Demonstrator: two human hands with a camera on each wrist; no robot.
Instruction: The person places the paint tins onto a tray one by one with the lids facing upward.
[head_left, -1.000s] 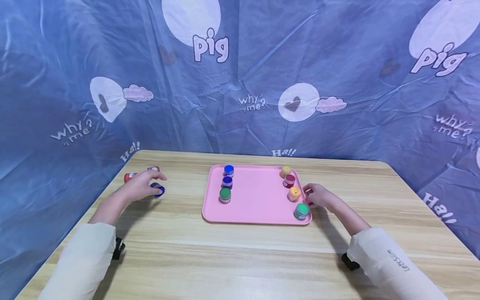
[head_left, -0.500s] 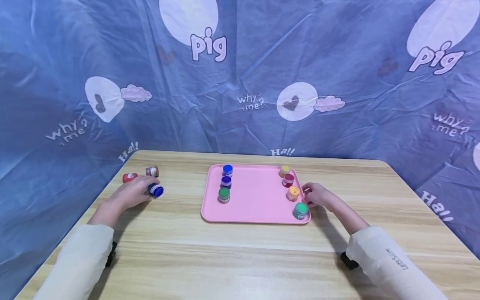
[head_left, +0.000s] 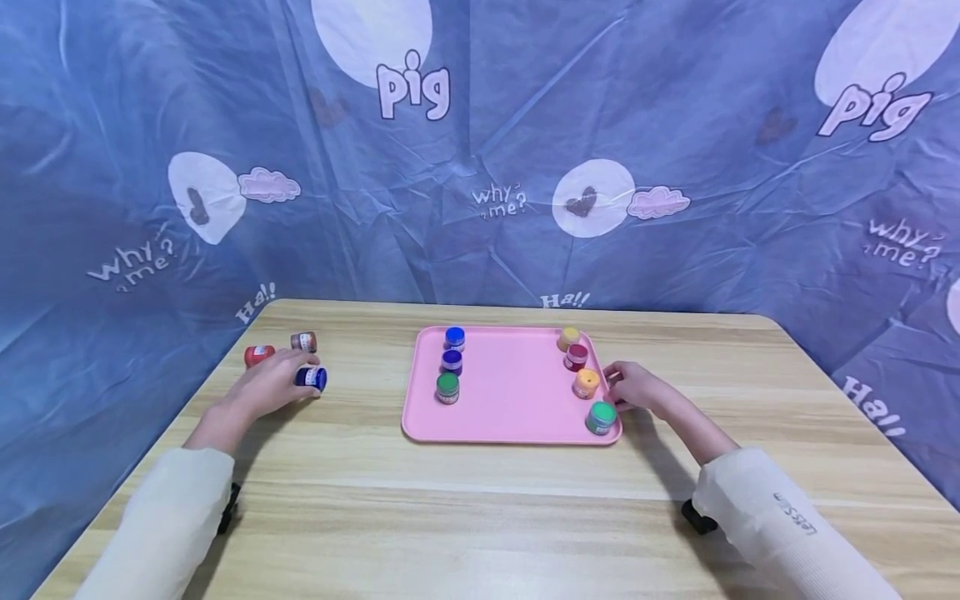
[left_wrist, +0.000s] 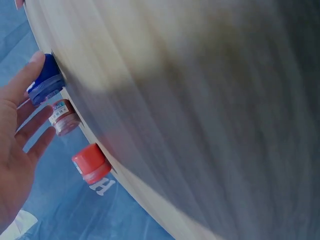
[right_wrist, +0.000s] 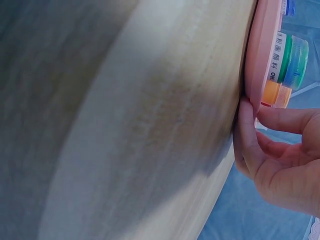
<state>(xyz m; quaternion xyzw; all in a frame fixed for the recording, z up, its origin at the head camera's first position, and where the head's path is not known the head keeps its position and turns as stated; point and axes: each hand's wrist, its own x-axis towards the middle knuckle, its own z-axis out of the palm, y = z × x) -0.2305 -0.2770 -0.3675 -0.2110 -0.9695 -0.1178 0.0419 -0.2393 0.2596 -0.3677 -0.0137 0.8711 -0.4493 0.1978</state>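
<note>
At the table's left side, my left hand (head_left: pixel 272 386) holds a dark blue paint jar (head_left: pixel 313 378) that lies on its side, lid toward the right. The left wrist view shows the thumb on one side of this jar (left_wrist: pixel 46 82) and fingers behind it. My right hand (head_left: pixel 637 388) pinches the right rim of a pink tray (head_left: pixel 510 400), thumb above and fingers underneath. On the tray's left stand a blue jar (head_left: pixel 454 338), a dark blue jar and a green jar (head_left: pixel 447 388). Along its right run yellow, dark red, orange (head_left: pixel 586 383) and light green jars (head_left: pixel 601 418).
Beyond the left hand, a red jar (head_left: pixel 259 355) and a brown jar (head_left: pixel 303 342) lie on their sides near the table's left edge. A blue printed cloth (head_left: pixel 510 125) hangs behind the wooden table (head_left: pixel 480 517).
My left hand has come down from over the dark blue jar and closed around it, and the jar has turned so its lid faces right. The right hand stays at the tray rim.
</note>
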